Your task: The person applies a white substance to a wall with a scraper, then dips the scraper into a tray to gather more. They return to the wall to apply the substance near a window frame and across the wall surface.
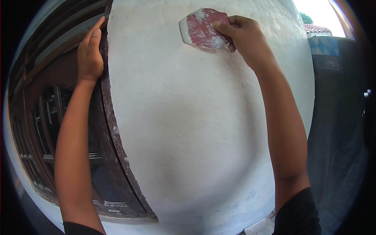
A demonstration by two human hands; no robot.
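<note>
High on the pale plastered wall (176, 117), my right hand (243, 35) grips a red flat scraper (203, 29) by its right edge, thumb on top. White paste smears the scraper's face, and it lies close against the wall. My left hand (91, 56) rests upright on the dark wooden frame (105, 78) at the wall's left edge, fingers stretched out and pointing up. Nothing shows in it.
Brown window shutters with glass panes (51, 113) fill the left side. On the right stands a dark panel (337, 109) with a blue and white patterned strip. A pale block (260, 227) lies at the wall's foot. A tiled roof (316, 29) shows beyond.
</note>
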